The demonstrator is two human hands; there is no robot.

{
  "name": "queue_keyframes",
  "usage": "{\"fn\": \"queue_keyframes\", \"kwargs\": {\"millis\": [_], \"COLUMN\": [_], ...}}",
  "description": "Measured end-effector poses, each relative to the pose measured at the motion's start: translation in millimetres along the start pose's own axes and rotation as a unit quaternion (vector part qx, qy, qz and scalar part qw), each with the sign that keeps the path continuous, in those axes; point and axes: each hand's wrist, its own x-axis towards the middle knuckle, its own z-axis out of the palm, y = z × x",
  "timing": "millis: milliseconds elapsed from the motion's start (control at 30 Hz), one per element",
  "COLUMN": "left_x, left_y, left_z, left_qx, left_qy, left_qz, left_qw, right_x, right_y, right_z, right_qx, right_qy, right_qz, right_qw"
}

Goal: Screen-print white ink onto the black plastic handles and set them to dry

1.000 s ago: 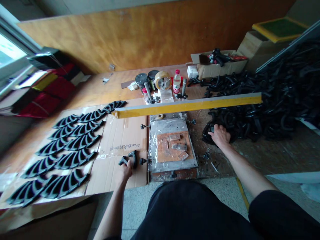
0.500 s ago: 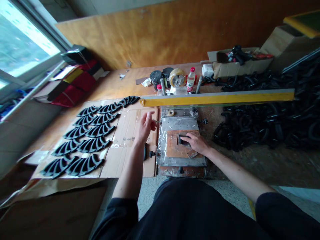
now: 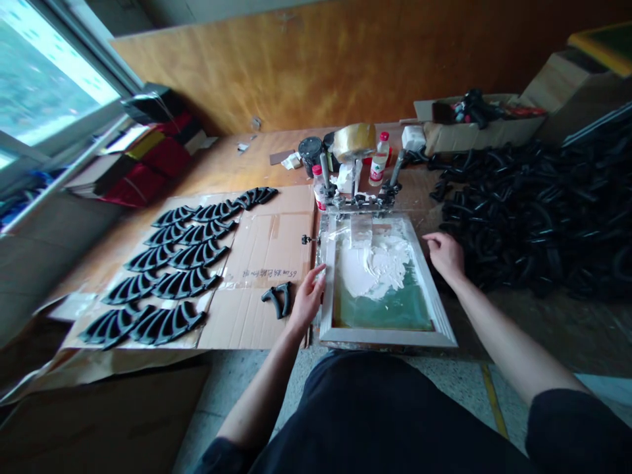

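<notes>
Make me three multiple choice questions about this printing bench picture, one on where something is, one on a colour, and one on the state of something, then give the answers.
1. Where does the single black curved plastic part lie?
A. on the brown cardboard sheet, just left of the left hand
B. inside the screen frame
C. on the pile at the right

2. What colour is the thick paste spread on the mesh?
A. red
B. white
C. black

3. How does the silver-framed printing screen stand?
A. lifted upright
B. taken off the bench
C. lowered flat

Answers:
1 A, it rests alone on the cardboard beside the left hand's fingers.
2 B, a white smear covers the far half of the green mesh.
3 C, the frame lies flat, with the left hand at its left rail and the right hand at its right rail.
</notes>
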Motion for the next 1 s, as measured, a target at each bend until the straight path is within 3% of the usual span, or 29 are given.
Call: {"fn": "queue_keyframes", "kwargs": {"millis": [67, 133, 200, 300, 367, 500, 600, 700, 800, 867, 1000], "left_x": [4.4, 11.8, 18.5, 23.6, 24.5, 24.8, 25.4, 25.6, 24.8, 24.0, 22.5], "left_y": [-26.0, -42.8, -51.1, -55.3, -57.4, -62.7, -64.1, -61.5, -57.8, -56.3, -54.2], "left_z": [6.6, 11.4, 13.4, 13.0, 12.1, 11.4, 11.4, 10.9, 10.5, 10.9, 11.6], "left_qx": [0.040, 0.088, 0.122, 0.145, 0.150, 0.156, 0.161, 0.163, 0.155, 0.143, 0.122], "left_qy": [0.006, 0.016, 0.023, 0.025, 0.025, 0.018, 0.016, 0.016, 0.012, 0.016, 0.026], "left_qz": [-0.021, -0.029, -0.034, -0.041, -0.043, -0.039, -0.043, -0.046, -0.043, -0.040, -0.041], "left_qw": [0.999, 0.996, 0.992, 0.988, 0.987, 0.987, 0.986, 0.985, 0.987, 0.989, 0.991], "right_x": [20.8, 37.8, 46.2, 34.5, 11.8, -33.7, -38.2, -26.7, -30.6, -44.7, -56.8], "right_y": [-17.2, -49.0, -82.6, -111.3, -112.3, -95.6, -88.6, -91.3, -94.1, -91.7, -87.6], "right_z": [3.6, 15.7, 30.4, 46.7, 49.4, 34.3, 19.8, 19.3, 30.8, 36.4, 33.4], "right_qx": [-0.001, -0.014, -0.046, -0.098, -0.121, -0.110, -0.071, -0.036, -0.044, -0.052, -0.024], "right_qy": [0.023, 0.004, -0.065, -0.183, -0.218, -0.251, -0.281, -0.277, -0.209, -0.186, -0.212], "right_qz": [-0.014, -0.085, -0.158, -0.186, -0.210, -0.360, -0.413, -0.371, -0.329, -0.348, -0.353], "right_qw": [1.000, 0.996, 0.984, 0.960, 0.946, 0.892, 0.863, 0.886, 0.920, 0.917, 0.911]}}
